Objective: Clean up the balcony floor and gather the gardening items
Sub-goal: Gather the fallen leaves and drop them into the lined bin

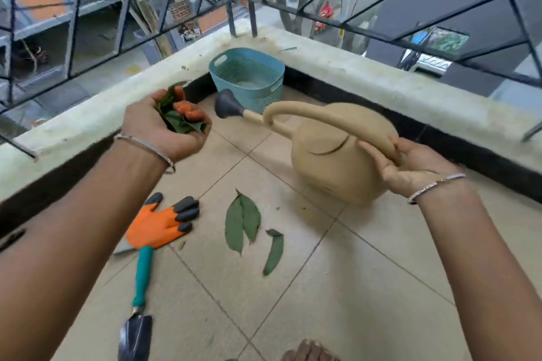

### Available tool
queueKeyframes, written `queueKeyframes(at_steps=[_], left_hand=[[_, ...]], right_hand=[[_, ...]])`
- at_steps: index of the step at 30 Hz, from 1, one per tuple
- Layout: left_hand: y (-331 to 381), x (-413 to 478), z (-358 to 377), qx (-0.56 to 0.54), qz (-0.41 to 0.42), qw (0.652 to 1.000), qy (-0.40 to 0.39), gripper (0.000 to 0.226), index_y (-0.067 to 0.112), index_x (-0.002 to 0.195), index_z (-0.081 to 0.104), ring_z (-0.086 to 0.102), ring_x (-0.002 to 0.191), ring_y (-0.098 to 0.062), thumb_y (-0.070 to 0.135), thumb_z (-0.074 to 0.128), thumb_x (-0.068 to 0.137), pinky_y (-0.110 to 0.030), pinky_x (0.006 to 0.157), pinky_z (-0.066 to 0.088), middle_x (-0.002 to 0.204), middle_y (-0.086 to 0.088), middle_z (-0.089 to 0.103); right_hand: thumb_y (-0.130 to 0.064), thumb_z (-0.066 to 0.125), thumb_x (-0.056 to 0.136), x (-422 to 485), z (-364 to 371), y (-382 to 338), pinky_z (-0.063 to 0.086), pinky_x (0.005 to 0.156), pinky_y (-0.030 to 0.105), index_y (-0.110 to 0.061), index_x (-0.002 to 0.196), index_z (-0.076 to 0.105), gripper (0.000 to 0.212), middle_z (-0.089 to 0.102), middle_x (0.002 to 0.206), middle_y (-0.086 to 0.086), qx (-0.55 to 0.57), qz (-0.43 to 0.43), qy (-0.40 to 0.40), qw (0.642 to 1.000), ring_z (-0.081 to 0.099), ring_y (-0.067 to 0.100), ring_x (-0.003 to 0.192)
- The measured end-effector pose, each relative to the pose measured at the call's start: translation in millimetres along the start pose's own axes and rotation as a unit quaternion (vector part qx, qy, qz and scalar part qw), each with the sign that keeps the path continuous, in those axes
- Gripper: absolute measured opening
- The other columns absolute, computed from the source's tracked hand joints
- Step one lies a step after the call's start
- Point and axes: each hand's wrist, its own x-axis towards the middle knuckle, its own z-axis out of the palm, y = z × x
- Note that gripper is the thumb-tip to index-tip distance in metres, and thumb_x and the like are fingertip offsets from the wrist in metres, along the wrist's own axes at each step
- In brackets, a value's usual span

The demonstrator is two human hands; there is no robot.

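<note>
Beige watering can [337, 152] with dark grey rose; teal perforated basket [247, 79]; orange glove [159, 224] with black fingertips; teal-handled trowel [140, 299]; green leaves [242, 223]; beige tiled floor [366, 287].

We see two forearms, bare all the way to the near edge of the view. Just behind the left hand [164, 132] a thin, smooth silver bangle [146, 145] circles the wrist. Behind the right hand [410, 167] we make out a second silver bangle [434, 186], slightly broader, its surface finely ribbed or beaded. Both hands are bare. At the near edge, right of centre, the toes of a bare foot [308, 352] show.
</note>
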Motion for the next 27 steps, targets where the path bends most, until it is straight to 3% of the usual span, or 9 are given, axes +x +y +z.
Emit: queueKeyframes(at_steps=[2,5,7,9,13,16,20,25,27], left_hand=[[-35.5,-25.0,8.3,0.023,0.007,0.999,-0.028,0.034,0.011,0.071,0.058,0.035,0.046,-0.010,0.024,0.042,0.098,-0.018,0.049,0.033,0.057,0.004,0.038],[-59.0,-17.4,-2.6,0.047,-0.049,0.997,0.029,0.033,0.010,0.071,0.058,0.035,0.047,-0.010,0.025,0.044,0.097,-0.018,0.048,0.032,0.056,0.004,0.037],[-69.7,-20.3,-0.2,0.079,-0.073,0.994,0.021,0.033,0.010,0.073,0.059,0.036,0.045,-0.010,0.026,0.043,0.097,-0.017,0.046,0.034,0.055,0.004,0.038],[-89.7,-18.7,-9.6,0.084,-0.104,0.991,-0.004,0.035,0.008,0.079,0.063,0.038,0.044,-0.010,0.026,0.041,0.098,-0.016,0.044,0.036,0.055,0.003,0.040],[-114.8,-18.4,-23.7,0.110,-0.161,0.981,-0.013,0.036,0.003,0.099,0.067,0.042,0.045,-0.009,0.023,0.038,0.098,-0.017,0.045,0.037,0.059,0.003,0.046],[-122.9,-18.1,-30.4,0.113,-0.180,0.977,-0.010,0.038,0.003,0.109,0.067,0.043,0.045,-0.009,0.023,0.038,0.098,-0.018,0.045,0.036,0.060,0.003,0.047],[-124.8,-10.6,-38.7,0.115,-0.188,0.975,-0.001,0.038,0.003,0.114,0.067,0.043,0.045,-0.009,0.025,0.039,0.098,-0.019,0.044,0.038,0.058,0.002,0.049],[-123.7,-8.8,-56.4,0.140,-0.189,0.972,0.019,0.036,0.004,0.109,0.068,0.044,0.045,-0.010,0.025,0.040,0.098,-0.019,0.045,0.038,0.057,0.001,0.050],[-121.0,-7.3,-67.1,0.145,-0.187,0.971,0.031,0.036,0.005,0.108,0.067,0.044,0.045,-0.010,0.025,0.040,0.098,-0.020,0.045,0.038,0.057,0.001,0.049]], right_hand=[[-0.006,0.058,0.096,0.8,-3.0,-2.0,0.055,0.059,0.056,0.003,0.111,0.061,0.018,0.056,0.101,0.025,0.037,0.001,0.010,0.999,0.057,0.051,0.107],[-0.007,0.062,0.093,10.5,-11.3,-8.0,0.057,0.058,0.057,0.004,0.115,0.064,0.024,0.060,0.114,0.029,0.080,0.020,0.005,0.997,0.061,0.058,0.084],[-0.009,0.061,0.094,17.7,-14.3,-14.3,0.057,0.063,0.057,0.007,0.119,0.062,0.028,0.059,0.118,0.036,0.124,0.033,-0.009,0.992,0.062,0.060,0.083],[-0.011,0.057,0.098,22.8,-14.6,-22.2,0.058,0.070,0.053,0.016,0.115,0.058,0.033,0.060,0.107,0.044,0.175,0.048,-0.027,0.983,0.062,0.057,0.089],[-0.010,0.055,0.099,32.6,-16.2,-30.8,0.059,0.058,0.046,0.028,0.095,0.060,0.039,0.065,0.090,0.041,0.199,0.074,-0.033,0.977,0.064,0.050,0.077],[-0.007,0.057,0.095,40.3,-23.1,-26.3,0.058,0.052,0.046,0.025,0.098,0.062,0.032,0.067,0.090,0.037,0.189,0.083,-0.033,0.978,0.066,0.047,0.078],[-0.020,0.056,0.099,46.2,-35.2,-19.6,0.059,0.051,0.047,0.016,0.112,0.062,0.039,0.067,0.098,0.034,0.219,0.052,-0.011,0.974,0.067,0.049,0.080],[-0.030,0.052,0.101,41.9,-37.6,-5.9,0.059,0.051,0.042,0.006,0.103,0.061,0.037,0.065,0.099,0.021,0.180,0.003,0.008,0.984,0.070,0.042,0.085],[-0.035,0.047,0.102,41.5,-37.0,0.7,0.058,0.048,0.036,0.002,0.100,0.058,0.038,0.059,0.094,0.014,0.168,-0.022,0.032,0.985,0.070,0.034,0.072]])
